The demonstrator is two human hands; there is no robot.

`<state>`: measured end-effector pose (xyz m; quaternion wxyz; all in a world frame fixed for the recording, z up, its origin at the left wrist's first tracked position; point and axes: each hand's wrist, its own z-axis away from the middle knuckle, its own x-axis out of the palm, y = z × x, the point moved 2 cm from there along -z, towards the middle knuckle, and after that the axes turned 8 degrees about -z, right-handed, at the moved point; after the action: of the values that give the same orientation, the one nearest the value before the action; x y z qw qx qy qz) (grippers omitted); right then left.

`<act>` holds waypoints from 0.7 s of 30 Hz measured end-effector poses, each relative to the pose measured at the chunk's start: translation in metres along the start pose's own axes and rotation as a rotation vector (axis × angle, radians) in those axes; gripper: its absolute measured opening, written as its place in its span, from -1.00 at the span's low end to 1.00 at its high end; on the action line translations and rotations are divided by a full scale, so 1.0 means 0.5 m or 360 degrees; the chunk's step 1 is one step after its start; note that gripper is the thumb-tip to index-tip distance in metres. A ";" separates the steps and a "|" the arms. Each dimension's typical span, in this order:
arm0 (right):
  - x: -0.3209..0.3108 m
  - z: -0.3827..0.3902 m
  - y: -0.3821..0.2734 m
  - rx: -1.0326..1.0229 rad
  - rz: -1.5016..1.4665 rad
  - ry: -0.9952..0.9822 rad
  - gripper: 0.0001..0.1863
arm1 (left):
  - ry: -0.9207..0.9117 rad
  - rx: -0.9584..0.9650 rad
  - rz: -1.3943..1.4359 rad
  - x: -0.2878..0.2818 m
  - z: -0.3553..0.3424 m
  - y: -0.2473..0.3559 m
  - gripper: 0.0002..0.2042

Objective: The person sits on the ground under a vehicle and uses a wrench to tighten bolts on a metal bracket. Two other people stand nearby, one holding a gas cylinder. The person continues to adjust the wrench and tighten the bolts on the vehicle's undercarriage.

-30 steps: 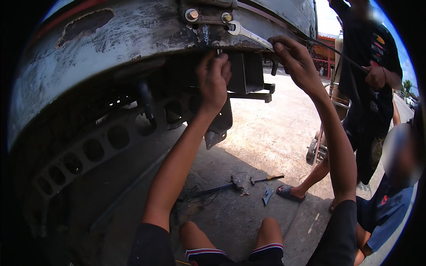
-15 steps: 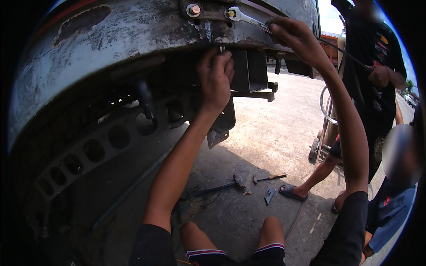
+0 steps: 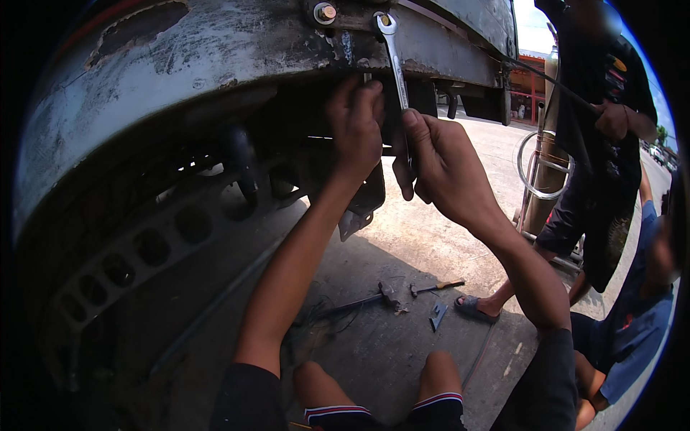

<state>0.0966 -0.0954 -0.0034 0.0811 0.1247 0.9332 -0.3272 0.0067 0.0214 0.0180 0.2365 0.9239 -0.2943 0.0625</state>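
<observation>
A worn grey metal vehicle fender [image 3: 215, 65] arches over me. My right hand [image 3: 442, 161] grips the lower shaft of a silver combination wrench [image 3: 394, 54], which hangs almost upright with its ring end on a bolt [image 3: 382, 20] at the fender's top edge. My left hand [image 3: 356, 126] reaches up under the fender's lip just left of the wrench, fingers closed on something hidden in the shadow. A second bolt with a washer [image 3: 325, 12] sits to the left of the first.
A dark wheel with round holes [image 3: 144, 244] fills the left. On the concrete lie a hammer [image 3: 437, 286], a long-handled tool [image 3: 359, 302] and a small metal piece [image 3: 438, 314]. A person in dark clothes [image 3: 596, 144] stands at right by a gas cylinder [image 3: 545, 179]; another in blue [image 3: 640, 323] crouches.
My right hand swung the wrench handle down from pointing right to nearly vertical and came in beside my left hand. My left hand stayed under the fender lip.
</observation>
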 end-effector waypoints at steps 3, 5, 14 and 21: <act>0.040 0.001 -0.056 0.0113 -0.0415 -0.0273 -0.55 | 0.0052 0.0151 -0.0196 -0.012 0.000 -0.015 -0.83; 0.071 0.000 -0.081 0.0148 -0.0832 -0.0333 -0.56 | 0.0080 -0.0083 -0.0137 0.004 0.013 -0.022 -0.77; 0.182 -0.081 -0.266 -0.0276 -0.2732 -0.0137 -0.52 | 0.0334 -0.0261 -0.0254 -0.026 0.008 0.006 -0.50; 0.062 -0.017 -0.215 -0.0502 -0.1943 -0.0100 -0.63 | -0.0253 0.0103 0.0163 0.018 -0.025 -0.031 -0.94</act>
<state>0.0358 -0.1657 0.0592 -0.0755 -0.4533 0.8704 -0.1765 0.0233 0.0337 0.0250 0.1791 0.9168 -0.3567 0.0105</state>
